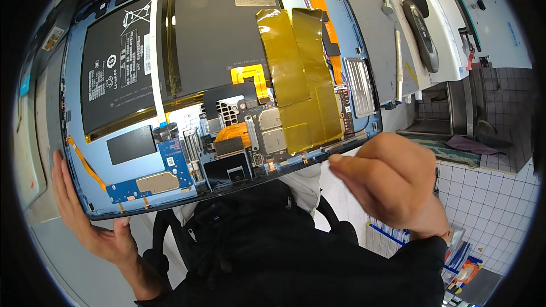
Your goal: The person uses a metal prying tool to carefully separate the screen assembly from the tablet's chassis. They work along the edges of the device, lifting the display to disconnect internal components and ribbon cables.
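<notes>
An opened tablet [128,153] lies tilted before me, its blue inner casing, circuit boards and orange ribbon cables exposed. Two dark battery packs [219,34] fill its far part, with a white strip [156,57] running between them. Amber see-through film [310,79] covers the boards on the right. My left hand [99,233] holds the near left corner, fingers along the side and thumb by the front edge. Close to the near right edge, my right hand [392,179] is closed in a pinch, thumb against the curled fingers. Whatever it pinches, if anything, is too small or hidden.
Right of the tablet, a dark grey handheld tool [420,37] and a thin pale stick [398,65] lie on the worktop. A white device [495,28] with cables stands beyond. Blue-edged racks [392,233] with papers sit low at right, above a tiled floor [478,199].
</notes>
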`<state>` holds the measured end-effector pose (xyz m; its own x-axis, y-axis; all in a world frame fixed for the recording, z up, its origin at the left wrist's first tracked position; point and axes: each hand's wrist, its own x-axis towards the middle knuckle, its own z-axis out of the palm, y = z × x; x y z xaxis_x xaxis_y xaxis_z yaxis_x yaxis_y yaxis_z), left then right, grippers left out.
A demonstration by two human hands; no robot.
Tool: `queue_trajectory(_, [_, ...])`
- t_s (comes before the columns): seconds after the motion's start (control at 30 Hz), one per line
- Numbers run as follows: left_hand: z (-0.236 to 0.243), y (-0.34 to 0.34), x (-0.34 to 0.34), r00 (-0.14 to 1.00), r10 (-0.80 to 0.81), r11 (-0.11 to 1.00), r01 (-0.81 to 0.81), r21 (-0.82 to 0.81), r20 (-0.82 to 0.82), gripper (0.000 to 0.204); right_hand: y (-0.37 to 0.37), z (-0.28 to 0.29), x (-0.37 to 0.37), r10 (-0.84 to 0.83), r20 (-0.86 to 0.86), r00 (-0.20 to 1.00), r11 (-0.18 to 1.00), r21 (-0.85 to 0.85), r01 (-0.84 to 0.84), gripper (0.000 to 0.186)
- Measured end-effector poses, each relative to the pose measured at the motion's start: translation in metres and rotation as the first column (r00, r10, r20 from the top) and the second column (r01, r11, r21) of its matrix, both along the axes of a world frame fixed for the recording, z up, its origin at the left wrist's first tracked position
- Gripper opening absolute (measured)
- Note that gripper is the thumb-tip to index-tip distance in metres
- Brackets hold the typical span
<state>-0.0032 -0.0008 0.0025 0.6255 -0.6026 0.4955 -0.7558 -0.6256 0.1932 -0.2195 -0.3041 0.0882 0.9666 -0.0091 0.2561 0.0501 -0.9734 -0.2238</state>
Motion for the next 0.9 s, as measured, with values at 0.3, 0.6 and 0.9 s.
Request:
queue_trajectory(0.3, [0.001, 0.000, 0.000, 1.000, -0.003, 1.000, 0.003, 0.010, -0.002, 0.093, -0.008, 0.002, 0.002, 0.055, 0.009, 0.998, 0.996, -0.070, -0.054, 0.024])
queue_trajectory(0.6, [0.000, 0.000, 0.000, 1.000, 0.012, 1.000, -0.012, 0.010, -0.009, 0.096, -0.009, 0.006, 0.007, 0.097, -0.014, 0.995, 0.988, -0.122, -0.098, 0.031])
queue_trajectory(0.9, [0.002, 0.000, -0.001, 0.999, 0.028, 1.000, -0.027, 0.009, -0.028, 0.099, -0.014, 0.011, 0.012, 0.126, -0.009, 0.992, 0.979, -0.163, -0.126, 0.032])
